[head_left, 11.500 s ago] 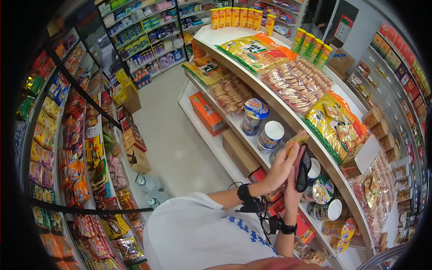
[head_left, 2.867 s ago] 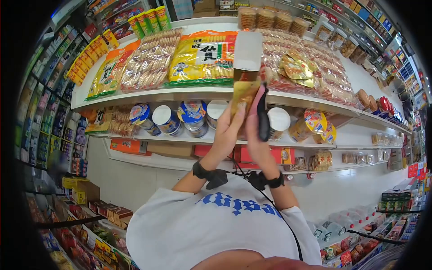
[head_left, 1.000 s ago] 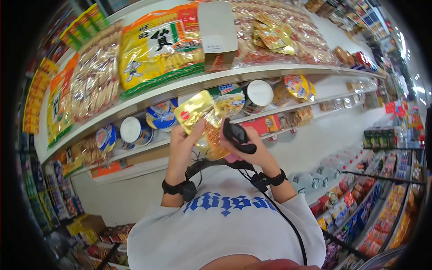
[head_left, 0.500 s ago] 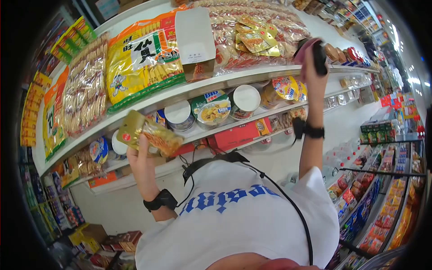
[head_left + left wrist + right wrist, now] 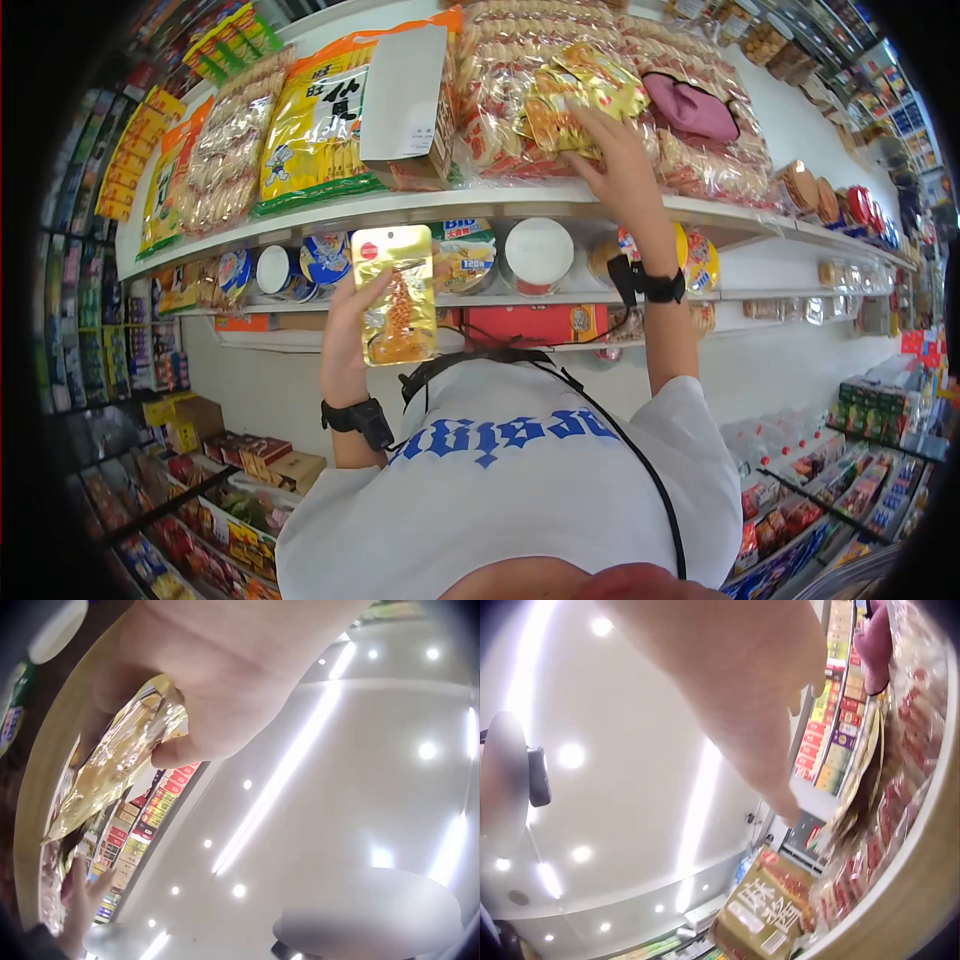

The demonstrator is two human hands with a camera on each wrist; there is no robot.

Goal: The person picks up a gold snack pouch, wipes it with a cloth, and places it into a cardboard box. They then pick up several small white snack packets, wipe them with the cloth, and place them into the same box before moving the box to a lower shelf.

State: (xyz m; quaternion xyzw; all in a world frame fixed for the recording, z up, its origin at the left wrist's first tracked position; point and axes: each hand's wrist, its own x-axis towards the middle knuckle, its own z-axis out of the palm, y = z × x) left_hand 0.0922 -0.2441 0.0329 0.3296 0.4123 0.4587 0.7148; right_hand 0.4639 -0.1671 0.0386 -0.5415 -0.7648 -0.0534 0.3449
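**Light gold packet [image 5: 402, 312] in the left grip [image 5: 347, 335]; the right grip [image 5: 618, 165] is at the pile**

The gold packet is held in the air in front of the shelves, flat printed face up toward the head camera. The left grip is closed on it along one long side, thumb across the front and fingers behind. It looks light and thin, its foil soft enough to crease yet firm enough to stay flat, and probably slippery. A pinch on the side edge or the plain end with the hanging hole should suit it; a hard squeeze in the middle might crush the contents.

The loose pile of gold packets [image 5: 548, 118] lies on clear bags of crackers [image 5: 484, 62], which are likely brittle, so lifting by an edge beats pressing down. The right grip spreads over the pile, thumb and fingers apart, with nothing visibly held. Its fingertips are partly hidden, so contact with the foil is hard to judge.

To one side of the pile stands a box [image 5: 405, 105]; on the other, a pink pouch [image 5: 692, 108] lies on the crackers. The upper shelf [image 5: 500, 207] carries all these.
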